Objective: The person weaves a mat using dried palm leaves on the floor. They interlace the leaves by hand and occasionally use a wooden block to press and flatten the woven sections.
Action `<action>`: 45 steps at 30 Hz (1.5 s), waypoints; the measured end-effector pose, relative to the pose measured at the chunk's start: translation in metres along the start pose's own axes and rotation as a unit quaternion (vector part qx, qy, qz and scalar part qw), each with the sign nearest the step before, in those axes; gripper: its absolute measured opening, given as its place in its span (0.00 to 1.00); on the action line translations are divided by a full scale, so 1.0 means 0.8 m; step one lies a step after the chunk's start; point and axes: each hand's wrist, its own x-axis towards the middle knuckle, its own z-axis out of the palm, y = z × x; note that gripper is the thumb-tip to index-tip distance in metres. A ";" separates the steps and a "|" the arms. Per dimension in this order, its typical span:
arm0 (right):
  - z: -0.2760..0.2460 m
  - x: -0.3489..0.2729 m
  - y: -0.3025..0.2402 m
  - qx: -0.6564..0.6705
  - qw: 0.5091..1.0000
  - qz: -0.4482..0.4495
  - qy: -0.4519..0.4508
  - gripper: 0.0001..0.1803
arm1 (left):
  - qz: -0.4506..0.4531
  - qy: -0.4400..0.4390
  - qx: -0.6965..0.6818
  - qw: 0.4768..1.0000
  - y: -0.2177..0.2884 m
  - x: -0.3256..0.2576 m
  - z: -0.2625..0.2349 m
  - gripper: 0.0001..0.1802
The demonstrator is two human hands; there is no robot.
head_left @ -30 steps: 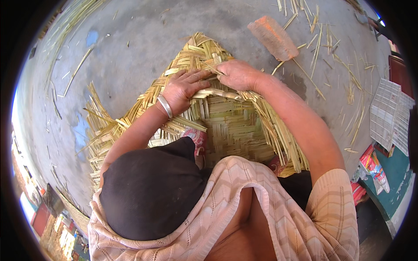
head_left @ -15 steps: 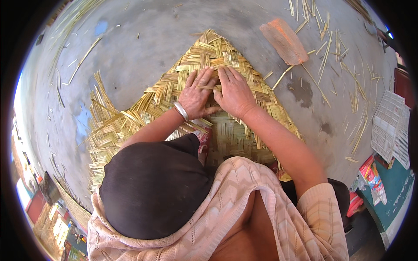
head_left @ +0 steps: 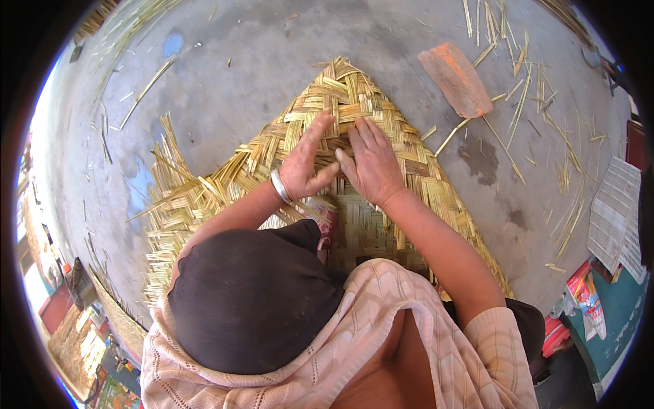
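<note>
Loose ends of pale yellow split-bamboo strips (head_left: 174, 198) are fanning out at the left, unwoven, pointing up and to the left over the grey concrete floor (head_left: 225, 88). They are running into the woven yellow bamboo mat (head_left: 354, 95), which is lying flat on the floor in front of the person; its finished corner is pointing away from the person, toward the top of the view, and its long axis is running from that corner back under the person's body.

The left hand (head_left: 305, 167), with a silver bangle (head_left: 280, 185) at the wrist, is pressing on the weave just below the corner, fingers stretched forward and thumb reaching toward the other hand (holding nothing that I can see). Just beside it, the right hand (head_left: 371, 163) is lying flat and spread on the mat, fingers pointing toward the corner, its thumb nearly meeting the left thumb.

Further right, a flat reddish-orange brick piece (head_left: 455, 78) is lying on the floor, apart from the mat, among scattered bamboo slivers (head_left: 538, 95).
</note>
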 end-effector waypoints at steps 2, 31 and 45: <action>0.007 -0.003 -0.001 -0.035 0.999 -0.005 -0.014 0.36 | -0.080 0.079 -0.177 0.978 -0.003 0.009 -0.008 0.48; 0.009 -0.004 0.000 0.025 0.999 0.001 0.024 0.29 | -0.239 0.090 0.228 0.940 -0.043 0.105 0.023 0.20; -0.040 0.023 -0.016 -0.044 0.990 0.118 -0.062 0.15 | -0.328 0.103 0.264 0.901 -0.028 0.135 0.031 0.24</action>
